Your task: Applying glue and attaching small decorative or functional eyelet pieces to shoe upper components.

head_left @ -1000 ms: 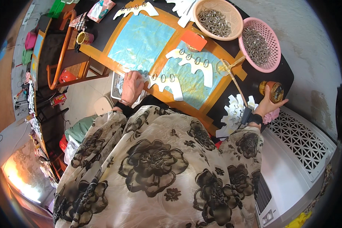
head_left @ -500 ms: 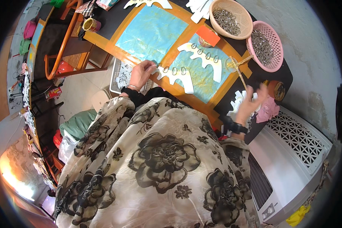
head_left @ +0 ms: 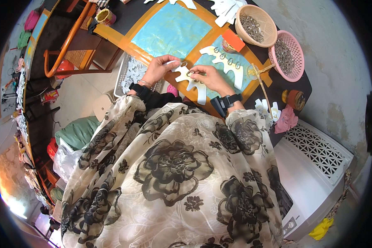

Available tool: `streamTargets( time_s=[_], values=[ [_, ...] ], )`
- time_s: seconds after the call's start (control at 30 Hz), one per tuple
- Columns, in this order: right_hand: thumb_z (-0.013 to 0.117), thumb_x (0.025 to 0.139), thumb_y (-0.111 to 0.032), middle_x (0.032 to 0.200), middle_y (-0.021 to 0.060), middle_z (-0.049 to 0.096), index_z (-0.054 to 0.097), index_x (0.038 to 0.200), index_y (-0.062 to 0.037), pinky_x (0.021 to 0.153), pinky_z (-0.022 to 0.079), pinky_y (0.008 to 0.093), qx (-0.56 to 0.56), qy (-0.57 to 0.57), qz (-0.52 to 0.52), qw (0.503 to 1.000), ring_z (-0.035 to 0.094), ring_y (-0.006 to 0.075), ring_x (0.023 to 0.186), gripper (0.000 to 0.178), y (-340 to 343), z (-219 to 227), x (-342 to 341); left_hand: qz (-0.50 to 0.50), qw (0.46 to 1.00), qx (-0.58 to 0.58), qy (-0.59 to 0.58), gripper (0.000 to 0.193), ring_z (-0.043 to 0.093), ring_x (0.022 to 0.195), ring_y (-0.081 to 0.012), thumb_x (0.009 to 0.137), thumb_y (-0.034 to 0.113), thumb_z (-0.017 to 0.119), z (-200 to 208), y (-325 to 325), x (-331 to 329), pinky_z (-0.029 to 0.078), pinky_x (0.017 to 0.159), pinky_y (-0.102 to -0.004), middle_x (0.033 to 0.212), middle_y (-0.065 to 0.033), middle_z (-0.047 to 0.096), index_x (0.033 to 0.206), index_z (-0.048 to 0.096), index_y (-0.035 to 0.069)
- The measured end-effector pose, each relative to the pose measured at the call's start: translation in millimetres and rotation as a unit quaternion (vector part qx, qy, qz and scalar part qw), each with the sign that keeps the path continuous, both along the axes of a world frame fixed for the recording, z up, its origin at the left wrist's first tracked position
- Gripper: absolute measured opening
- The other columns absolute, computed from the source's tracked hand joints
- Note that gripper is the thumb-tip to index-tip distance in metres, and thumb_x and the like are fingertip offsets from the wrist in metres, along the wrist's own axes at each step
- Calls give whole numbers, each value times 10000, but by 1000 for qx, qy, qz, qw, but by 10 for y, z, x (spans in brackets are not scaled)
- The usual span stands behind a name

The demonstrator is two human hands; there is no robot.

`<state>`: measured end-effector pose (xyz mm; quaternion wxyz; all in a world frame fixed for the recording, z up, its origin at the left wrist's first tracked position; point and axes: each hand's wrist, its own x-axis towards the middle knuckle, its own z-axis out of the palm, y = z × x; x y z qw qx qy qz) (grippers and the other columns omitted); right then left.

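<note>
My left hand [head_left: 162, 68] pinches the left end of a white cut-out piece [head_left: 201, 96] with curved prongs. My right hand [head_left: 211, 77] is closed at the same piece, its fingertips beside a metal ring; whether they grip the ring or the piece's edge is hidden. Another metal ring [head_left: 184, 64] stands at the piece's upper edge, between my hands. Just beyond lies a second white cut-out piece [head_left: 238, 81] with several metal rings along it. Both pieces rest over a blue glue-smeared sheet [head_left: 214, 50] edged with brown tape.
A beige basket [head_left: 270, 25] and a pink basket [head_left: 298, 72] hold many metal rings. An orange-topped tub [head_left: 234, 40] and a stick [head_left: 263, 87] are on the table. A white tray [head_left: 120, 78] of cut pieces stands left. A pink cloth [head_left: 286, 119] lies right.
My right hand has come left from beside the stick and closed at the near white piece. My left hand stays at its left end, now slightly raised.
</note>
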<state>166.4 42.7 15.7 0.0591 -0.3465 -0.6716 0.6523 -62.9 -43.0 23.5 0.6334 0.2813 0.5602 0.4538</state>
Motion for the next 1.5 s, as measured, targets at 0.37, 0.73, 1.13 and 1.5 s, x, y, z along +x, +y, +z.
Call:
streamTargets(
  time_s=[0.37,0.73,1.13,1.5],
  values=[
    [670,981,-179,956,-21,691,699,1087,-7,788,488,233,-59,96,-120,986,601,48,864,204,-168,197,-43,110,945,-31,-306,299,630,1170,-196,1017,191,615,82,-129,91,575,939,-334,1262,-110,627,1263,575,27],
    [684,967,-211,767,-48,604,681,952,3,633,406,229,-6,77,-184,980,504,32,713,214,-281,260,-63,54,977,-85,-190,239,681,1011,-168,982,99,645,303,-70,212,589,931,-334,1153,-83,682,1192,638,-17],
    [701,933,-182,750,19,652,667,925,11,632,447,256,97,40,-196,975,542,70,686,196,-311,328,-50,49,985,-87,-139,291,684,973,-162,962,100,669,443,-44,284,603,857,-298,1121,-65,661,1232,606,12],
    [710,926,-171,750,24,658,673,935,17,621,450,259,82,25,-211,974,546,73,680,192,-326,433,-95,43,994,-53,-82,291,718,891,-186,920,66,719,424,-54,321,595,856,-306,1018,-100,709,1179,631,-33]
  ],
)
